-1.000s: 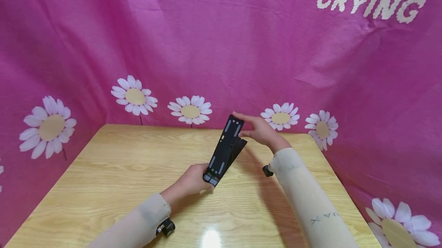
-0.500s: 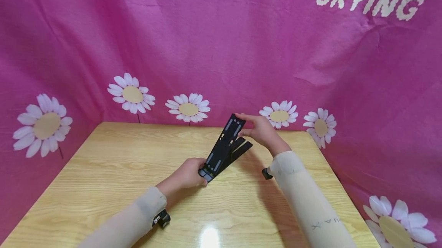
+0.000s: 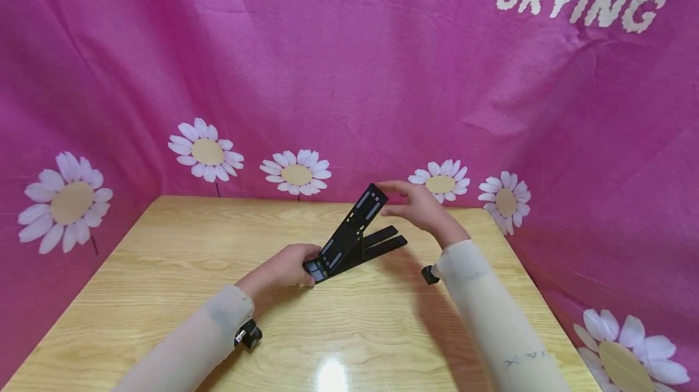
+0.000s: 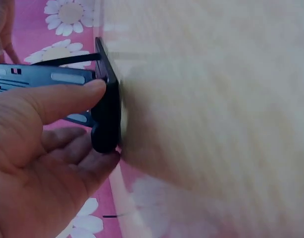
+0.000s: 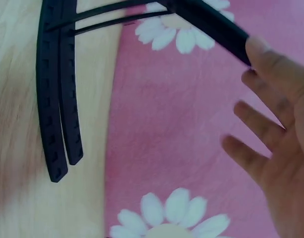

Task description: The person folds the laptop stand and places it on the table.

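A black folding laptop stand [image 3: 349, 228] is held at an angle over the table, its slotted upper panel raised from two long base arms [image 3: 384, 243]. My left hand [image 3: 285, 266] grips its hinge end, thumb on one side and fingers curled under in the left wrist view. At the raised end of the panel, my right hand [image 3: 417, 204] holds the edge between thumb and forefinger; the other fingers [image 5: 258, 124] are spread away from it. Thin struts [image 5: 110, 20] link the notched base arms with the panel in the right wrist view.
A light wooden table [image 3: 180, 234] lies beneath, with a bright reflection near its front edge. Magenta cloth [image 3: 349, 76] printed with daisies and white letters hangs behind and at both sides. Small black wrist cameras [image 3: 249, 334] hang under the sleeves.
The stand has unfolded wider, with the base arms swinging away from the panel and spreading apart. My left hand has moved left with the hinge end; my right hand shifted slightly right.
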{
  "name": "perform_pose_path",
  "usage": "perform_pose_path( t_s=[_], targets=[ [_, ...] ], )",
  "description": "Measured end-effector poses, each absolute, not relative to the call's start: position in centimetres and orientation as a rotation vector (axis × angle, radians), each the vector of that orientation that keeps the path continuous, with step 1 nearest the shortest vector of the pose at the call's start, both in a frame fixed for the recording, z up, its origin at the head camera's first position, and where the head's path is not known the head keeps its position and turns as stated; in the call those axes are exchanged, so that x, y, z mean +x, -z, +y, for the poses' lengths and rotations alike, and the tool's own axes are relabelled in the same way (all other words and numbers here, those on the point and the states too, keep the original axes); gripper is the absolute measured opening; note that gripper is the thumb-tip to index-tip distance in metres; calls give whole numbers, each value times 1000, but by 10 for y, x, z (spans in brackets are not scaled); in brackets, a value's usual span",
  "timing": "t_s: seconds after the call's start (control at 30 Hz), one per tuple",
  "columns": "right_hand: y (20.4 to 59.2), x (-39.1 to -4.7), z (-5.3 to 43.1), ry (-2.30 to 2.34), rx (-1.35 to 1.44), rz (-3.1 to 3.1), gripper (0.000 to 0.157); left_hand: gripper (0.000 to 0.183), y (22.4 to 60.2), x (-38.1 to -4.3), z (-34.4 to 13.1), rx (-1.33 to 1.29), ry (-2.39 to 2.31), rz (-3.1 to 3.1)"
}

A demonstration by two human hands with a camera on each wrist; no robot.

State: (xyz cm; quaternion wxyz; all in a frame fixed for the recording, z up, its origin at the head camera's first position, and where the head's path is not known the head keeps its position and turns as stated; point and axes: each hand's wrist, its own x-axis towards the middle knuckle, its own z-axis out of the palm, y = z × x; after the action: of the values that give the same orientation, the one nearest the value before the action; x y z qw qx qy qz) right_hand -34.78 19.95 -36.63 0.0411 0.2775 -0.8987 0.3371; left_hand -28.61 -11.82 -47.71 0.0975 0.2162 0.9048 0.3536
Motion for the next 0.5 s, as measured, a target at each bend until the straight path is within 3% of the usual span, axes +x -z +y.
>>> perform_pose_path(
  t_s=[0.17, 0.5],
  targets=[
    [374, -362, 211, -1406, 1017, -2754, 64, 80, 477, -277, -116, 549, -1023, 2793],
    [380, -370, 207, -1720, 1094, -2694, 63, 63, 472, -269, -113, 467, -889, 2913]
  ],
)
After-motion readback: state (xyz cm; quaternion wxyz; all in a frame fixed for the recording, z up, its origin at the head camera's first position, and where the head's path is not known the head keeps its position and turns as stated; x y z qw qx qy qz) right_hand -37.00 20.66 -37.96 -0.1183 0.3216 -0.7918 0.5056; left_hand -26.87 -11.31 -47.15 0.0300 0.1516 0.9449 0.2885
